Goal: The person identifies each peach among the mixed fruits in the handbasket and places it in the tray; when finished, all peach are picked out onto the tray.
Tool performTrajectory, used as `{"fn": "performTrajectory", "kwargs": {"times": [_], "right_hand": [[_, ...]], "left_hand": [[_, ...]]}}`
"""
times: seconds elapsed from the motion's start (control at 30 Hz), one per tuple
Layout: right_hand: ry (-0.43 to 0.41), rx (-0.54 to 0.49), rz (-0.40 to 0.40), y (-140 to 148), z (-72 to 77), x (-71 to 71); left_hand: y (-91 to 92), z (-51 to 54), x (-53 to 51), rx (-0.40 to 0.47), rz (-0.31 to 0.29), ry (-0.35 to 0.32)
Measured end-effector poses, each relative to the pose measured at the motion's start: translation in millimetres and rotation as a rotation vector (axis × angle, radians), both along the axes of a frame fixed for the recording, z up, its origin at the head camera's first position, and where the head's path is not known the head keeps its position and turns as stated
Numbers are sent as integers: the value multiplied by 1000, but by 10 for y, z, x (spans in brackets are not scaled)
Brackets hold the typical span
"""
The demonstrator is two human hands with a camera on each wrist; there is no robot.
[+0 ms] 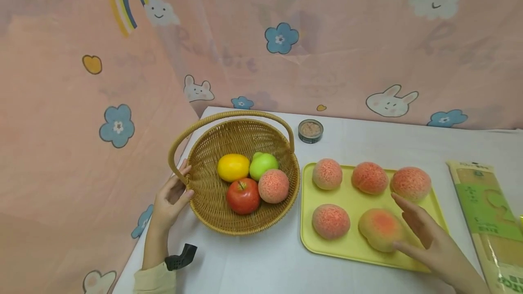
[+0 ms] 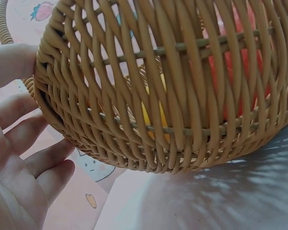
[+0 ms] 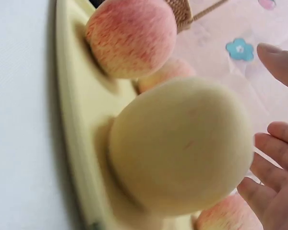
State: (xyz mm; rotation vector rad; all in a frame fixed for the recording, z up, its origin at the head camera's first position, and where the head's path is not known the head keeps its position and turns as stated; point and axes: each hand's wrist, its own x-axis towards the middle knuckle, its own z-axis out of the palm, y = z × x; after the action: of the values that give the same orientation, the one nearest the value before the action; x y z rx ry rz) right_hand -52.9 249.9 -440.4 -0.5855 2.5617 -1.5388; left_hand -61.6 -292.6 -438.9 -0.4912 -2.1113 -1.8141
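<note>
A wicker basket (image 1: 212, 217) with an arched handle stands on the left, its opening tilted towards me. My left hand (image 1: 169, 201) grips its left rim between thumb and fingers; the left wrist view shows the hand (image 2: 24, 158) at the edge of the weave (image 2: 177, 86). Inside lie a yellow lemon-like fruit (image 1: 233, 168), a green pear (image 1: 263, 165), a red apple (image 1: 243, 196) and a pink peach (image 1: 273, 186). On the right, my right hand (image 1: 435, 242) is spread beside a yellowish peach (image 1: 380, 229), thumb and fingers apart; in the right wrist view this peach (image 3: 182, 148) sits before the fingers.
A pale yellow tray (image 1: 343, 255) carries the yellowish peach and several pink peaches (image 1: 331, 221). Behind it stands a small round tin (image 1: 310, 130). To its right lies a flat green-and-beige package (image 1: 486, 208). A patterned pink cloth (image 1: 245, 22) hangs behind the white table.
</note>
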Motion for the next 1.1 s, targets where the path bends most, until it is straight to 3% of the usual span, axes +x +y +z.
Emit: {"fn": "performTrajectory", "kwargs": {"times": [0.13, 0.33, 0.47, 0.6, 0.83, 1.1], "right_hand": [[33, 8, 34, -107, 209, -53], [69, -24, 219, -335, 420, -221], [66, -8, 313, -525, 522, -390], [39, 51, 351, -750, 607, -578], [17, 36, 573, -1253, 766, -948], [34, 199, 764, -1764, 927, -1211]], "left_hand": [[4, 6, 0, -1, 6, -12], [10, 23, 7, -10, 24, -36], [11, 33, 8, -9, 21, -36], [8, 28, 4, -7, 8, -27], [-11, 14, -2, -19, 3, -15], [-8, 19, -9, -16, -4, -7]]}}
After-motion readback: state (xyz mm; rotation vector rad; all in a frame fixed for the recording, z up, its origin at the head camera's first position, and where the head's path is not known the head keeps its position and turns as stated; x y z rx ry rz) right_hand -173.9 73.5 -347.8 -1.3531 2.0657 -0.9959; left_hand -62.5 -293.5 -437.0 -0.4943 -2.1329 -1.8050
